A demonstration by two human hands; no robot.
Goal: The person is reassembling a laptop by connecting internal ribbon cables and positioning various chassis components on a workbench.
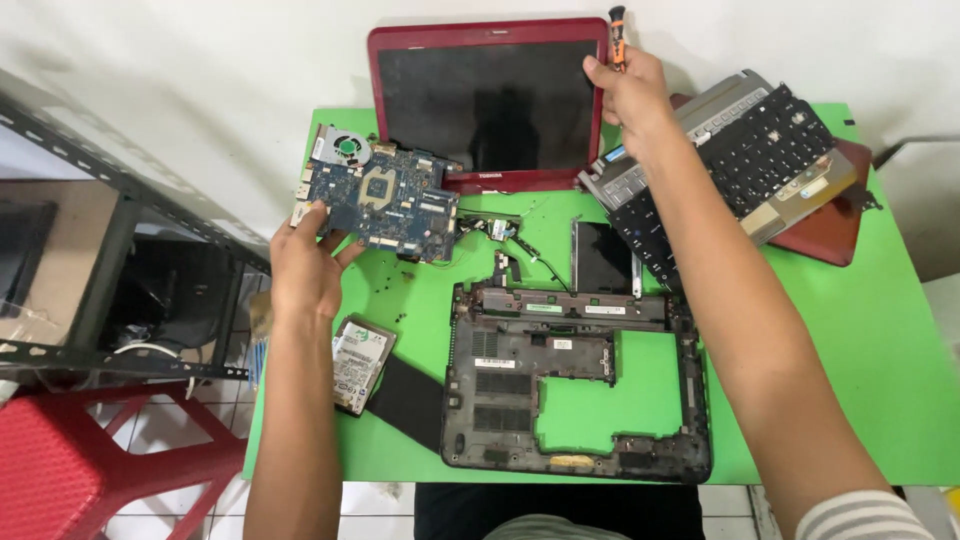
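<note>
The left hand (305,265) grips the blue board (385,200) (its fan (342,148) sits on top), and the right hand (630,95) squeezes an orange screwdriver (618,35) above the green table (870,330).

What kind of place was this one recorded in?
Probably a small electronics repair bench, perhaps at home. A green table carries a stripped laptop base; the left hand holds its blue motherboard, and the right hand holds a screwdriver.
</note>
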